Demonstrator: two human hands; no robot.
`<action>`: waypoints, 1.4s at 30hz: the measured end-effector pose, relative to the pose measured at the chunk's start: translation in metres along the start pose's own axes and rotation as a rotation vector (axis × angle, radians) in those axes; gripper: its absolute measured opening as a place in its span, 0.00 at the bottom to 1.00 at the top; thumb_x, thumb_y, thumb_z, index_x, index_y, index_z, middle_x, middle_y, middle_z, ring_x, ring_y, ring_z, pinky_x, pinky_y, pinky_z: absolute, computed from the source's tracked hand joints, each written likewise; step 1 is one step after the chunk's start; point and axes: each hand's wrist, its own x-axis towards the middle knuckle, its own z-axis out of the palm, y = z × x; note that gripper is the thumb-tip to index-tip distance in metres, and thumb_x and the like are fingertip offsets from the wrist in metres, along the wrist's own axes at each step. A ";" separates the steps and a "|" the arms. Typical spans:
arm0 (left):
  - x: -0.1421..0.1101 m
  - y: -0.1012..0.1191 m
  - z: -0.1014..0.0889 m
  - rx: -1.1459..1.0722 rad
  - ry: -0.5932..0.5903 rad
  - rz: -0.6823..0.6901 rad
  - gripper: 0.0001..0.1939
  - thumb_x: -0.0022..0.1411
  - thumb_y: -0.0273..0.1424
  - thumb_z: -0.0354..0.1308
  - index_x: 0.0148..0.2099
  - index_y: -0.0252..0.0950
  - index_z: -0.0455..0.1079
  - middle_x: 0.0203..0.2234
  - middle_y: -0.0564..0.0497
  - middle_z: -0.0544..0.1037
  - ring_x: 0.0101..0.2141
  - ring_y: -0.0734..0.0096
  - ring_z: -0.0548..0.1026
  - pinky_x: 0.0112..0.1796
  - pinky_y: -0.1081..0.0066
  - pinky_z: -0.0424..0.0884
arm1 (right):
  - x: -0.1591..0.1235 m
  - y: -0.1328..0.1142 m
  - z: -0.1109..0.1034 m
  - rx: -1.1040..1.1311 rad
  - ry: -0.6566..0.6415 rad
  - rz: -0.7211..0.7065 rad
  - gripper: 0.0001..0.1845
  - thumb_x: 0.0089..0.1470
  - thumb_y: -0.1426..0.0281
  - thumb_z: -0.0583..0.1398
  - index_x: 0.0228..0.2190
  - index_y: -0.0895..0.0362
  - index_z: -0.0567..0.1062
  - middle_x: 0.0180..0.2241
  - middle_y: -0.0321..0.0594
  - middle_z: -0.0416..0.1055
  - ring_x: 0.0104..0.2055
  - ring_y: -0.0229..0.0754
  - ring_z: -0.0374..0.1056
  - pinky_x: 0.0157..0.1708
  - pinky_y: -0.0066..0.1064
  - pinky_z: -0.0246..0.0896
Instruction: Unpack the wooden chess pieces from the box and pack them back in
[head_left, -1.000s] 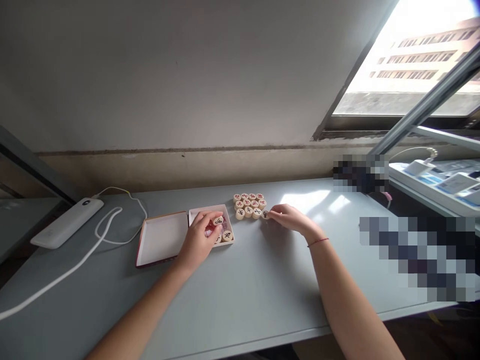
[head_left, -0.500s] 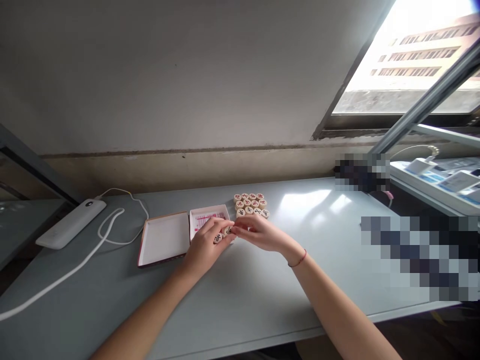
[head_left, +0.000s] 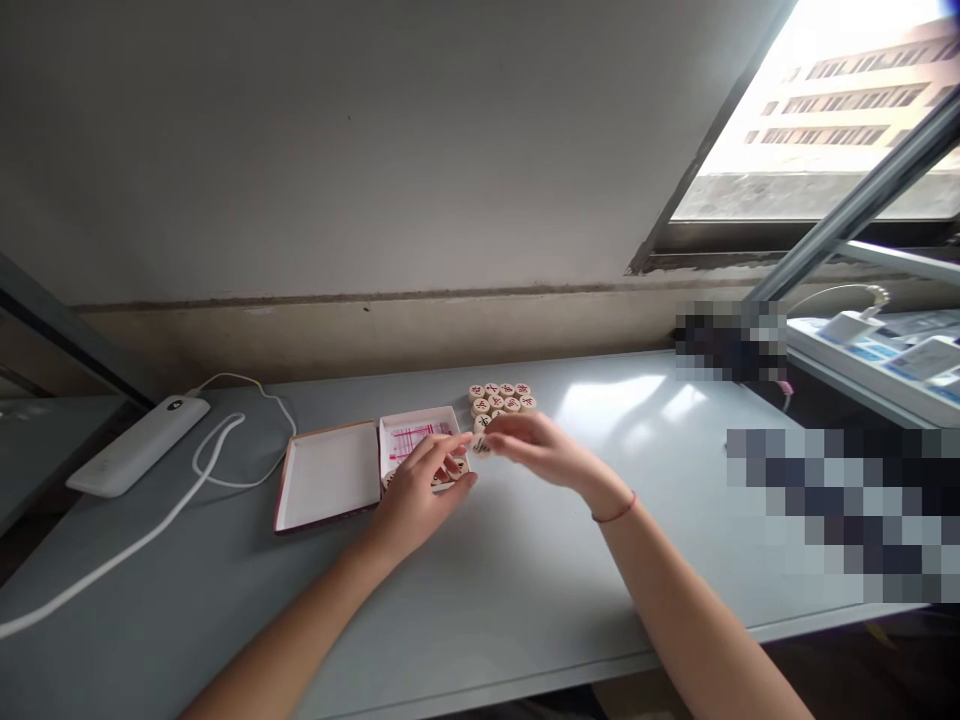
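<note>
- Desk (head_left: 525,620): carries the open box (head_left: 420,421)
- Left hand (head_left: 417,505): over box, can't tell if it's gripping
- Right hand (head_left: 550,452): right of box, seems to pinch one piece (head_left: 480,446); sloppy pinch could drop it
- Grouped pieces (head_left: 496,402): right of box, knuckle bump could scatter them

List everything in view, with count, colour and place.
Red-marked round wooden pieces: eight visible, pale, grouped on table
Black-marked round wooden pieces: several, pale, at right fingers, in group and in box; total hidden
White open box: one, beside lid
White-lined shallow lid: one, left of box
White oblong device: one, table's left
White cable: one or more, left
Grey table: one, below
Grey wall: one, behind
Window: one, upper right
Pixelated patches: two, right, contents unclear
Left hand: one, over box
Right hand: one, near group
</note>
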 end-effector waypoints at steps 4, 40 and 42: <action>0.001 0.003 -0.004 0.040 -0.006 -0.029 0.13 0.63 0.31 0.53 0.50 0.42 0.68 0.41 0.50 0.73 0.36 0.72 0.73 0.37 0.72 0.72 | -0.007 0.011 -0.033 0.012 0.253 0.194 0.19 0.53 0.59 0.54 0.17 0.56 0.59 0.18 0.31 0.52 0.21 0.32 0.47 0.21 0.27 0.41; 0.006 -0.032 -0.070 0.606 -0.177 -0.190 0.14 0.58 0.34 0.49 0.34 0.44 0.77 0.37 0.50 0.78 0.41 0.56 0.70 0.43 0.59 0.66 | 0.001 0.028 -0.003 -0.269 0.216 0.007 0.19 0.56 0.53 0.53 0.35 0.56 0.70 0.21 0.32 0.59 0.22 0.35 0.53 0.22 0.27 0.46; 0.003 -0.029 -0.070 0.613 -0.245 -0.223 0.13 0.56 0.36 0.52 0.36 0.45 0.78 0.42 0.49 0.76 0.45 0.54 0.69 0.45 0.58 0.66 | 0.005 0.024 0.017 -0.327 0.063 -0.039 0.26 0.51 0.52 0.59 0.46 0.55 0.69 0.25 0.33 0.64 0.25 0.36 0.57 0.24 0.26 0.50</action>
